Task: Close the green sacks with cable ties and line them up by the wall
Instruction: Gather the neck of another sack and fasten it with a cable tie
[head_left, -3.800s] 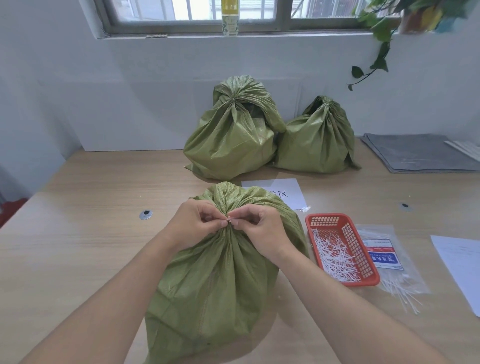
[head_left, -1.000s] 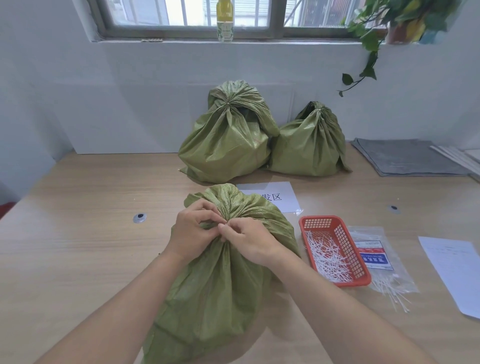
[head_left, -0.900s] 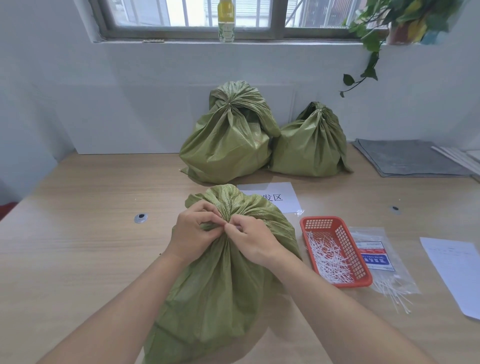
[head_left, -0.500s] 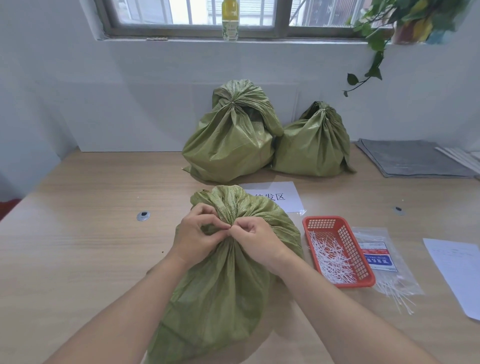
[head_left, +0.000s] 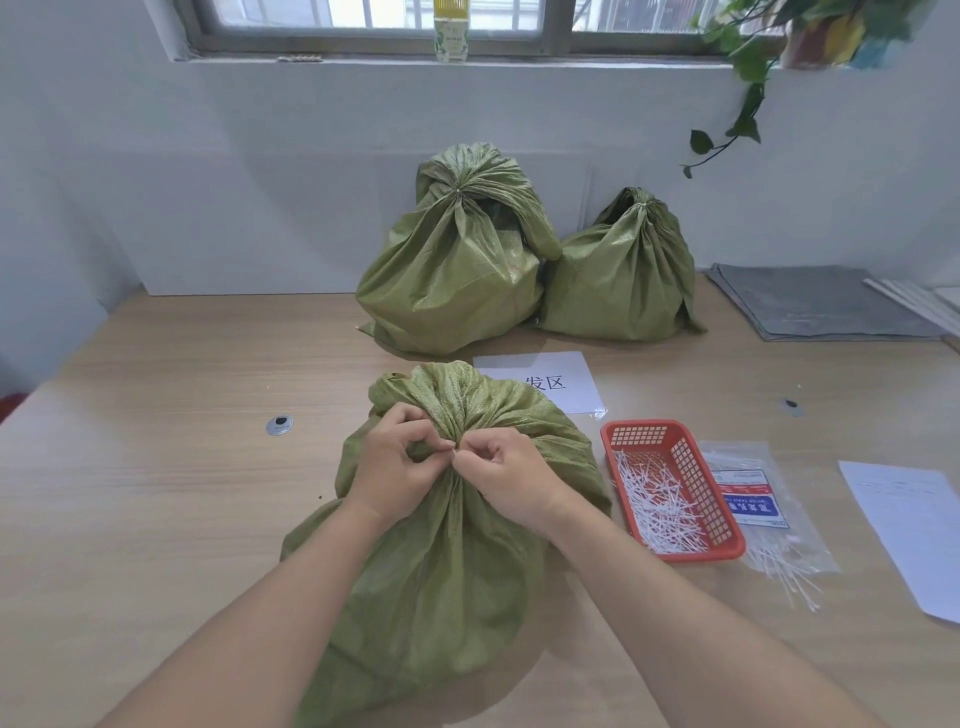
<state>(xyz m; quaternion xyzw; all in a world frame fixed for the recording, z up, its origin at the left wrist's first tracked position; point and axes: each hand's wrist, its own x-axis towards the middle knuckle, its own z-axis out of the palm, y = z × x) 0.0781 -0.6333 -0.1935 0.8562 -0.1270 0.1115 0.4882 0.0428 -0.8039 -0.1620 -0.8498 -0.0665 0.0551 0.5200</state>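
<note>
We are working on the near sack (head_left: 441, 582), which is standing on the desk (head_left: 156, 493) directly in front of us. Its mouth is gathered into a bunched neck at the top. Our left hand (head_left: 395, 465) is gripping the neck from the left side, and our right hand (head_left: 511, 475) is pinching it from the right. The two hands are meeting at the gather. Both grips are narrow, curled tightly on the sack fabric. We cannot tell whether a cable tie is sitting between the hands.

Two more sacks are standing against the wall (head_left: 208, 182) at the far edge of the desk. The larger tied sack (head_left: 452, 280) is on the left and the smaller tied sack (head_left: 623, 280) is on the right, and they are touching each other. A paper label (head_left: 566, 387) is lying between them and the near sack. Just right of the near sack, a red basket (head_left: 691, 457) is holding loose white cable ties (head_left: 654, 509). Beside the basket, a clear bag (head_left: 763, 499) is holding more ties. A white sheet (head_left: 909, 530) is lying further right.
</note>
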